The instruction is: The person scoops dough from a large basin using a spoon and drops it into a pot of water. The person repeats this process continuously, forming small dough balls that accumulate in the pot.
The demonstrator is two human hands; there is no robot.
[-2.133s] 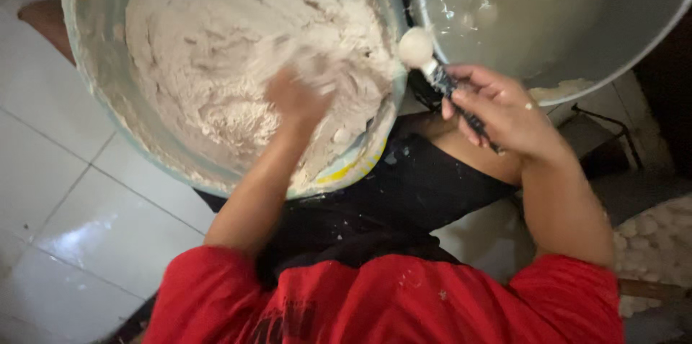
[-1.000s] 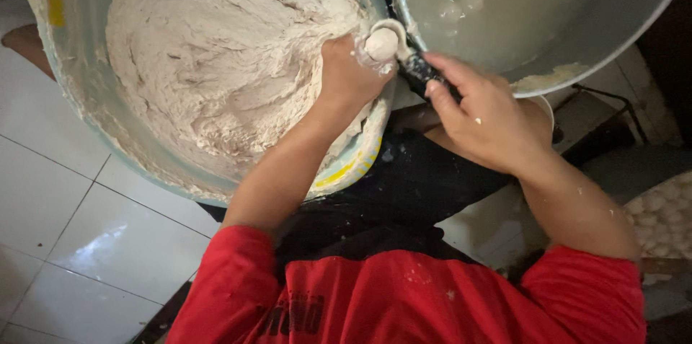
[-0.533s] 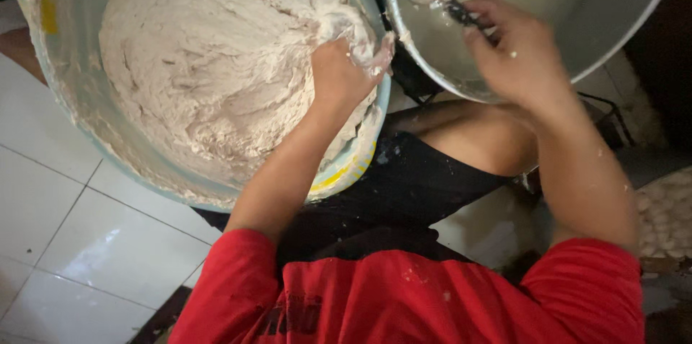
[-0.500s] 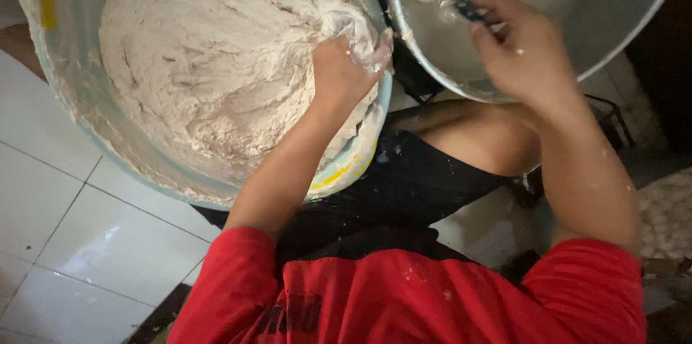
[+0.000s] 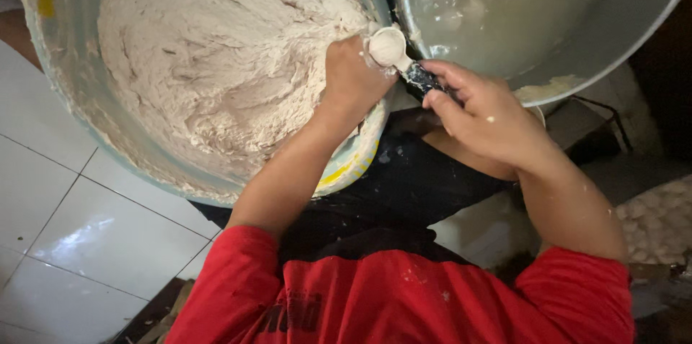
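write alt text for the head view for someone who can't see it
A left hand presses dough in a large bowl while the right hand holds a filled spoon beside it. A steel pot of liquid sits right.

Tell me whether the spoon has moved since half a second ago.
Yes. The spoon, held in the right hand, was inside the metal pot then; it now sits left of the pot's rim, against the left hand at the dough tub's edge.

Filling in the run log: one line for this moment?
left hand: in dough, at tub rim | right hand: holds spoon | metal basin: cloudy liquid
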